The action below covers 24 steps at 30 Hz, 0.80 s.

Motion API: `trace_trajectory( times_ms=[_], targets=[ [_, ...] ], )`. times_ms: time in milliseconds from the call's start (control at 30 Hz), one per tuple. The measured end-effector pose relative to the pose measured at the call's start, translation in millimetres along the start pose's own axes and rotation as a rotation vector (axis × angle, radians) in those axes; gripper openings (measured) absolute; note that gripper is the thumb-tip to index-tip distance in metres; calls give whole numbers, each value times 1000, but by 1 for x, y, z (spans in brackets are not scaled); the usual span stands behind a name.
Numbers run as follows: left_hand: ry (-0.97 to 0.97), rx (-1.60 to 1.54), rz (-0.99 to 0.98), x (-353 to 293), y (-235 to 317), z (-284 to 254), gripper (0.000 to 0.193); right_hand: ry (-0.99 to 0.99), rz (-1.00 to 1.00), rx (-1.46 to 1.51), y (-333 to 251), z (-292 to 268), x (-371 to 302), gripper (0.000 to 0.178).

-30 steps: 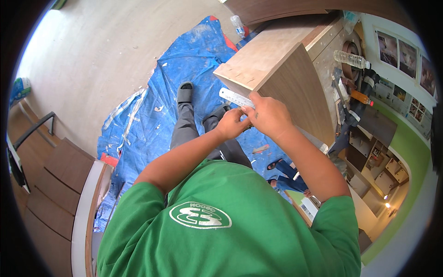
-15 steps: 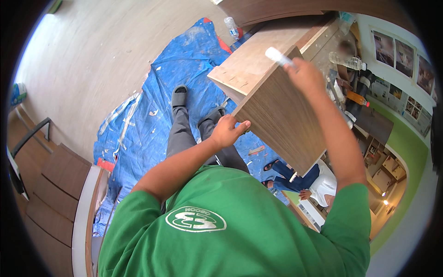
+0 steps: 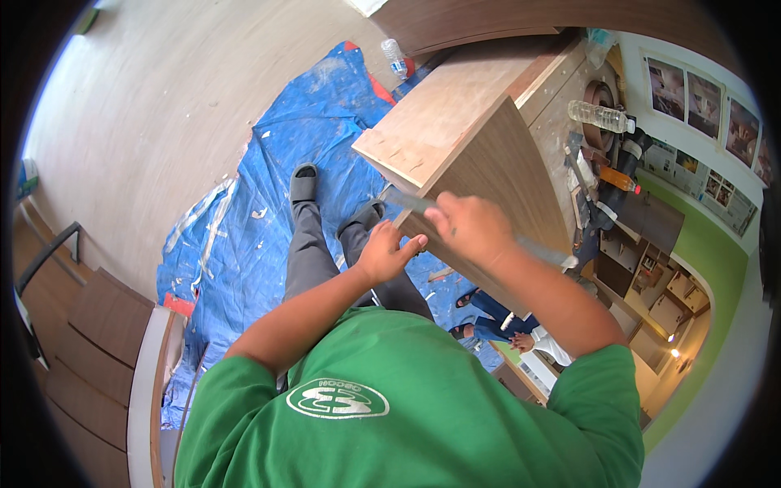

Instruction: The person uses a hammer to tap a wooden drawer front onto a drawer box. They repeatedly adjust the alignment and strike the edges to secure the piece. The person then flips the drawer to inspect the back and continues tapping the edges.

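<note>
A brown wood-grain panel [image 3: 508, 167] stands against a pale plywood box [image 3: 447, 114] in front of me. My left hand [image 3: 389, 254] is closed on the panel's near lower corner, with the thumb stuck out to the right. Over the panel's near edge is my right hand [image 3: 473, 230], its fingers wrapped round a long grey file-like tool [image 3: 411, 200]. The tool is blurred by motion. One end points left past the corner, and a paler end shows behind the wrist; its exact kind is unclear.
Under my feet lies a creased blue tarp [image 3: 301, 106]. Clear bottles [image 3: 600, 116], an orange bottle [image 3: 620, 179] and tools crowd the surface at right. Beyond the panel is another person in a white top [image 3: 551, 346]. Brown boards [image 3: 102, 317] are at left.
My right hand has come down and left with the tool, from above the panel to its near edge. My left hand remains at the corner. The view has shifted slightly.
</note>
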<state>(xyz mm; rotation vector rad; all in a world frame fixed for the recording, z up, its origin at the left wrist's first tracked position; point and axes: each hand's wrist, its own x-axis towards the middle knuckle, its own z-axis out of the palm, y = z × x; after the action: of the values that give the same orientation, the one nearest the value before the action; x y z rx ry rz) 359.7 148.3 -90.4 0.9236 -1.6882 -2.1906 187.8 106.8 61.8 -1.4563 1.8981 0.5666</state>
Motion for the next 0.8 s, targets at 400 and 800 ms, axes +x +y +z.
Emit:
trace_trajectory(
  times_ms=[400, 800],
  targets=[
    [6, -73, -38, 0, 3, 7, 35, 419, 180, -157, 132, -84, 95, 38],
    [-10, -134, -73, -4, -2, 11, 33, 420, 182, -119, 130, -67, 77, 51]
  ],
)
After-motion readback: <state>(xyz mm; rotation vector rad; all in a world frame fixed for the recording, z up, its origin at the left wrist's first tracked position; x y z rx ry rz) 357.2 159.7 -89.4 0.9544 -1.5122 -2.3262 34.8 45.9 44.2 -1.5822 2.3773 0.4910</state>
